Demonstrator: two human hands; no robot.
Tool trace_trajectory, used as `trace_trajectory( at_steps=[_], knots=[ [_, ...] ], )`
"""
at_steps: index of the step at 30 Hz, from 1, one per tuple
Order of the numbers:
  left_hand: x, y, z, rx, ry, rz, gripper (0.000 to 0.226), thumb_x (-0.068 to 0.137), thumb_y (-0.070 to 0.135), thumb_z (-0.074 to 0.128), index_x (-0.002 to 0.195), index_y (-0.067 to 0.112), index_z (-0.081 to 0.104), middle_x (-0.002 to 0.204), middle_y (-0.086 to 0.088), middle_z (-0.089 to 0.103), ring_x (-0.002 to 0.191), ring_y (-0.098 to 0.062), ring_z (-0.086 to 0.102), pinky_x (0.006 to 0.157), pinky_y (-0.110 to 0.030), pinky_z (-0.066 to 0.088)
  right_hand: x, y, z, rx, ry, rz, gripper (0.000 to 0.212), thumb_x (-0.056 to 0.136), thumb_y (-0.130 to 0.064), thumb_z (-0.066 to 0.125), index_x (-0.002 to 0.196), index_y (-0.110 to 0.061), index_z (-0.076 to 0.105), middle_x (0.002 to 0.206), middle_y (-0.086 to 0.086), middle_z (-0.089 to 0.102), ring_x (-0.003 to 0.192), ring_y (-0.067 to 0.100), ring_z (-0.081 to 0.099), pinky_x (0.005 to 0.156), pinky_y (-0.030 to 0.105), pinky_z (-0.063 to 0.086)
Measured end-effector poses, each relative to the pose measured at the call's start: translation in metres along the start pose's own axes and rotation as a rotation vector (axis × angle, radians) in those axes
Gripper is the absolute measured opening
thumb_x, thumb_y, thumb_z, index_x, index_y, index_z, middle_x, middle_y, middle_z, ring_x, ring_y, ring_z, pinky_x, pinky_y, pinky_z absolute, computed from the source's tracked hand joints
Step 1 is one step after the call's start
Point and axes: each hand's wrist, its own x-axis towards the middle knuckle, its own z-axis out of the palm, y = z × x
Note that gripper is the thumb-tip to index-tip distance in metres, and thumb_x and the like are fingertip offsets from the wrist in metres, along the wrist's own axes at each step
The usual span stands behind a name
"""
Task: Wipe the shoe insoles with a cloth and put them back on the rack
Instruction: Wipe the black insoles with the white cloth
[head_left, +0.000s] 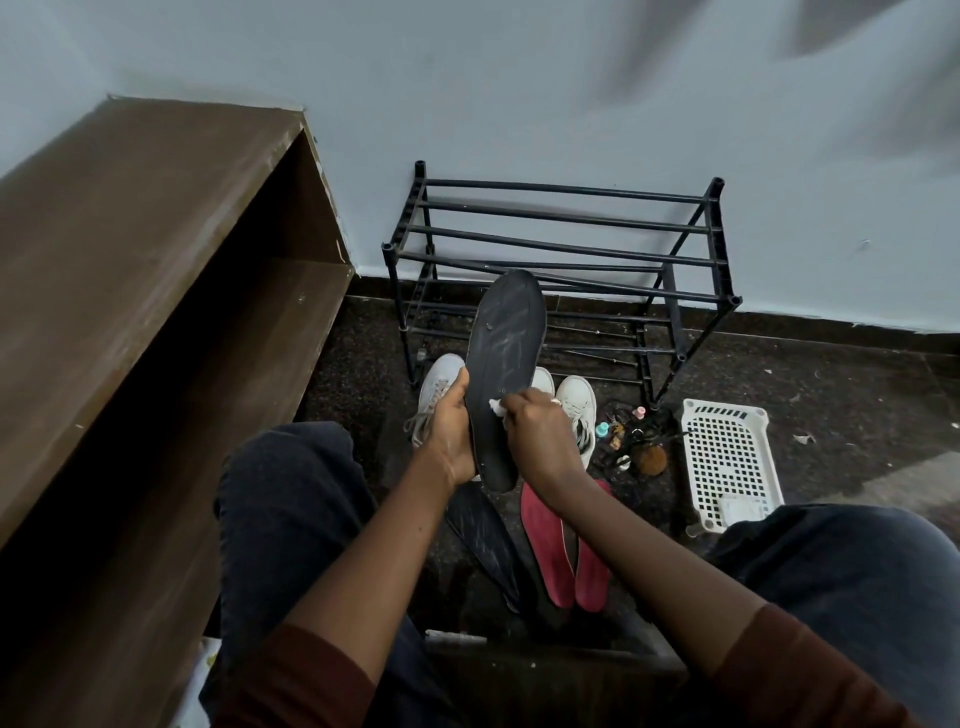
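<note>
Head view. Person seated, knees apart, facing the black rack (566, 260), which stands against the wall.

- Left hand (451, 436) grips the black insole (504, 353) near its heel end, with fingers curled round the left edge. The insole is held up off the floor with its toe end tipped toward the rack. Judged reason: this turns the flat face to the wiping hand and braces it against pressure.
- Right hand (540, 441) is clenched round a small white cloth (497, 407) and presses it on the lower half of the insole. Only a scrap of cloth shows past the fingers.
- Pale streaks cross the upper half of the insole. Cannot tell whether they are dust or wipe marks. Judged: the wipe is partway along this piece.
- A second black insole (483, 535) lies on the floor between the legs. Just beside it lie two red insoles (550, 551), side by side and touching. They are probably kept close so each can be picked up without a reach.
- All four insoles are off the rack, so the return step is not yet done.
- White shoes (439, 384) sit in front of the rack, partly hidden by the hands.
- A white basket (727, 457) sits on the floor to the right, with small clutter between it and the shoes that is too small to name.
- A brown wooden shelf unit (156, 260) runs along the left.
</note>
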Motion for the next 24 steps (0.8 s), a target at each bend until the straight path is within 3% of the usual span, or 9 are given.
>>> trace_trajectory(
  at_steps=[5, 9, 12, 14, 16, 18, 21, 24],
  knots=[
    [-0.002, -0.002, 0.0, 0.028, 0.014, -0.002, 0.066, 0.096, 0.058, 0.027, 0.12, 0.007, 0.061, 0.109, -0.013, 0.068, 0.101, -0.027, 0.062, 0.093, -0.038, 0.046, 0.007, 0.005, 0.001, 0.029, 0.036, 0.069, 0.015, 0.082, 0.002, 0.051, 0.08, 0.004, 0.066, 0.079, 0.021, 0.061, 0.074, 0.036, 0.058, 0.061, 0.038, 0.045],
    [0.001, -0.001, -0.001, 0.043, 0.078, 0.024, 0.071, 0.095, 0.058, 0.026, 0.126, 0.001, 0.055, 0.112, -0.018, 0.061, 0.095, -0.027, 0.06, 0.085, -0.036, 0.05, -0.026, -0.005, 0.009, 0.066, -0.075, -0.024, 0.018, 0.08, 0.0, 0.056, 0.09, 0.0, 0.07, 0.089, 0.018, 0.068, 0.08, 0.032, 0.063, 0.074, 0.039, 0.053],
    [0.004, -0.002, -0.005, 0.034, 0.099, 0.013, 0.074, 0.095, 0.06, 0.026, 0.13, 0.0, 0.051, 0.112, -0.02, 0.059, 0.093, -0.028, 0.06, 0.081, -0.036, 0.052, -0.042, -0.01, 0.009, 0.15, -0.065, 0.006, 0.022, 0.077, 0.001, 0.058, 0.094, -0.001, 0.071, 0.094, 0.017, 0.07, 0.085, 0.031, 0.066, 0.08, 0.037, 0.054],
    [0.006, -0.003, -0.007, 0.027, 0.095, 0.02, 0.071, 0.095, 0.059, 0.026, 0.123, 0.001, 0.056, 0.105, -0.018, 0.065, 0.088, -0.027, 0.064, 0.08, -0.036, 0.053, -0.04, -0.011, 0.004, 0.242, -0.048, 0.113, 0.022, 0.078, 0.001, 0.058, 0.095, -0.002, 0.072, 0.096, 0.015, 0.071, 0.088, 0.026, 0.066, 0.083, 0.027, 0.05],
    [0.008, -0.004, -0.007, 0.023, 0.078, 0.031, 0.067, 0.096, 0.057, 0.026, 0.113, 0.003, 0.061, 0.096, -0.016, 0.07, 0.082, -0.025, 0.069, 0.079, -0.036, 0.051, -0.032, -0.01, -0.001, 0.347, -0.056, 0.279, 0.021, 0.079, -0.001, 0.06, 0.095, -0.005, 0.073, 0.098, 0.011, 0.068, 0.089, 0.02, 0.062, 0.078, 0.012, 0.04],
    [0.008, -0.004, -0.005, 0.005, 0.046, 0.014, 0.067, 0.096, 0.057, 0.024, 0.109, 0.003, 0.061, 0.094, -0.016, 0.071, 0.08, -0.025, 0.071, 0.081, -0.038, 0.049, -0.022, -0.008, -0.002, 0.453, -0.02, 0.437, 0.016, 0.077, -0.003, 0.064, 0.089, -0.007, 0.073, 0.098, 0.006, 0.06, 0.087, 0.014, 0.055, 0.073, 0.007, 0.037],
    [0.007, -0.003, -0.003, 0.01, 0.013, 0.007, 0.069, 0.097, 0.058, 0.02, 0.108, 0.003, 0.061, 0.093, -0.015, 0.072, 0.08, -0.025, 0.072, 0.081, -0.038, 0.047, -0.011, -0.007, -0.004, 0.549, 0.013, 0.603, 0.009, 0.073, -0.009, 0.068, 0.078, -0.013, 0.074, 0.088, 0.01, 0.067, 0.079, 0.018, 0.062, 0.074, 0.026, 0.05],
    [0.002, 0.0, -0.003, -0.023, -0.016, 0.0, 0.068, 0.096, 0.057, 0.022, 0.113, 0.003, 0.06, 0.101, -0.016, 0.07, 0.085, -0.026, 0.071, 0.085, -0.04, 0.048, -0.008, -0.007, -0.009, 0.626, -0.103, 0.642, 0.01, 0.074, -0.007, 0.066, 0.071, -0.012, 0.073, 0.064, 0.001, 0.067, 0.062, 0.012, 0.06, 0.062, 0.025, 0.048]
  ],
)
